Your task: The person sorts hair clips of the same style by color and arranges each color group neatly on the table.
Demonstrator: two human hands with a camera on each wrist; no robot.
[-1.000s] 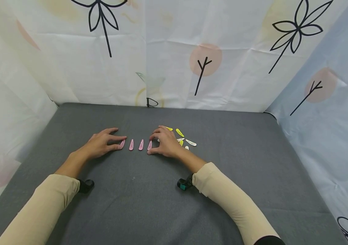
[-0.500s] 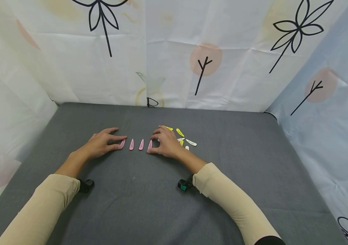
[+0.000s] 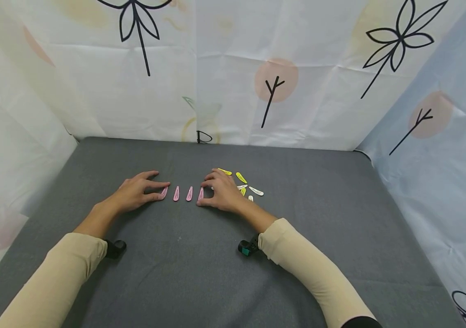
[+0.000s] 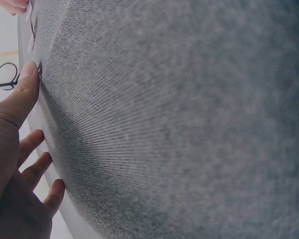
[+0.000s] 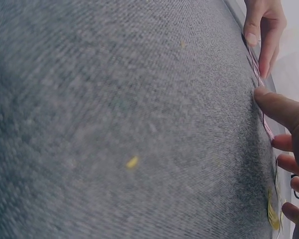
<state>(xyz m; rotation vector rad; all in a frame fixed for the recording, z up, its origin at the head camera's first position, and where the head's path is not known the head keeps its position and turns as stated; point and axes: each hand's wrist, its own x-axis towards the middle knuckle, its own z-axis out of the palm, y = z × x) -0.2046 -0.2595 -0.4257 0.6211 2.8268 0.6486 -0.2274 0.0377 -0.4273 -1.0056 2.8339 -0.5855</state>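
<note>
The left hand (image 3: pixel 136 192) and right hand (image 3: pixel 225 192) still hold the outer pink clips (image 3: pixel 201 194).

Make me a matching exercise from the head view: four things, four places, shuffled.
Things
1. Left hand
2. Right hand
3. Middle two pink clips
4. White clips

Places
A. Lying among yellow clips
B. At the rightmost pink clip
C. In the gap between the two hands
D. At the leftmost pink clip

Pairs: 1-D, 2-B, 3-C, 4-A
</note>
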